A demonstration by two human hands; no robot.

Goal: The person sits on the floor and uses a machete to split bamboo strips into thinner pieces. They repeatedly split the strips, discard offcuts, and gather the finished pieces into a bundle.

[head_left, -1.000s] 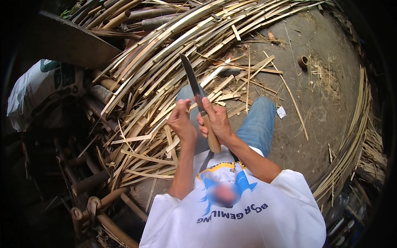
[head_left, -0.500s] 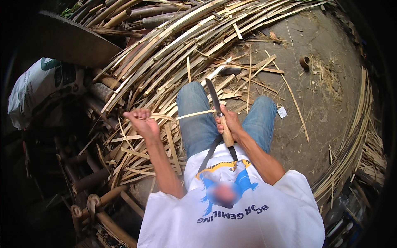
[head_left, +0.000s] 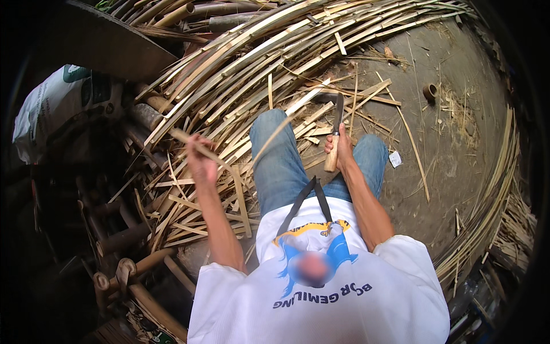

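Note:
My left hand (head_left: pixel 201 163) is closed round a thin bamboo strip (head_left: pixel 182 136), to the left of my left knee. One end of it sticks out beyond the fingers; the other runs back over the loose strips. A narrow curved strip (head_left: pixel 272 137), blurred, arcs over my left thigh; whether it joins the held one I cannot tell. In my right hand (head_left: pixel 344 150) is a knife (head_left: pixel 336 136), gripped by its pale wooden handle above my right thigh. Its dark blade points away from me, apart from the strip.
Long split bamboo strips (head_left: pixel 252 57) lie heaped across the front and left. More strips (head_left: pixel 497 189) curve along the right. A short bamboo ring (head_left: pixel 429 92) and a scrap of white paper (head_left: pixel 395 159) lie on the floor. A bamboo frame (head_left: pixel 146 266) and white sack (head_left: pixel 48 112) stand left.
My right hand has carried the knife right and forward, away from the strip. The strip no longer stretches to the blade and now swings loose. My left hand has turned and shifted slightly.

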